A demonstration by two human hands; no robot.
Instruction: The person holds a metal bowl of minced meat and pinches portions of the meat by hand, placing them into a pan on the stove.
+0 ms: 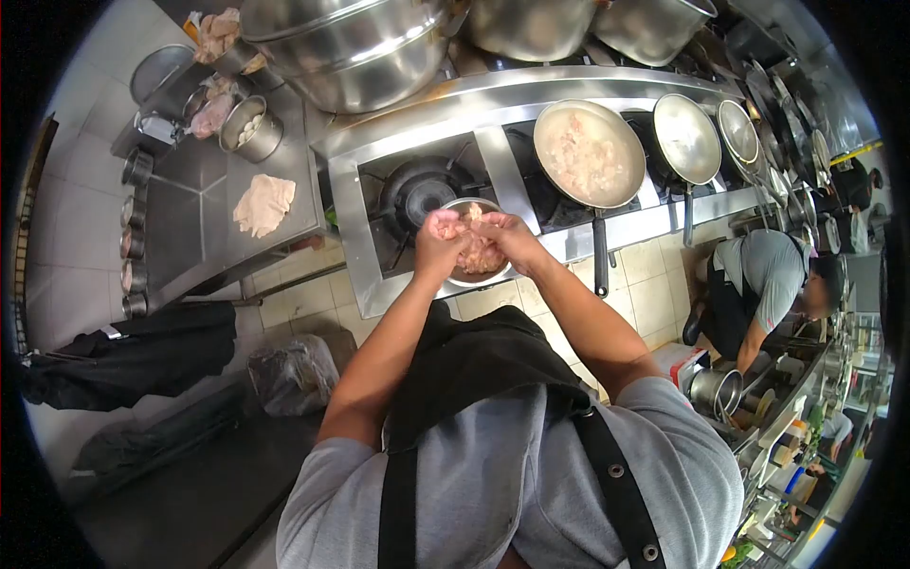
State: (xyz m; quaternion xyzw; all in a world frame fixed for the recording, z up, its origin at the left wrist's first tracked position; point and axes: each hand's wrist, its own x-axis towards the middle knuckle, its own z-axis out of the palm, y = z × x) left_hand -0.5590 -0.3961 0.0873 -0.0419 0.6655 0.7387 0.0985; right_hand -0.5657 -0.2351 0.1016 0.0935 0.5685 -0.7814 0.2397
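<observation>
My left hand [438,245] and my right hand [512,241] are close together above a round metal bowl [474,283] at the stove's front edge. Pale pink pieces of raw meat [482,258] lie in the bowl. Both hands have bent fingers closed on a piece of meat [474,214], which shows between the fingertips. The exact grip of each finger is partly hidden. Just behind the bowl is a black gas burner [423,194].
A frying pan [588,156] holds pale meat pieces at the right, handle toward me. Beside it sits another pan [684,137]. Big steel pots [351,57] line the back. At the left counter are a flat meat piece [264,205] and a metal pot [251,128]. Another person [768,275] bends at the right.
</observation>
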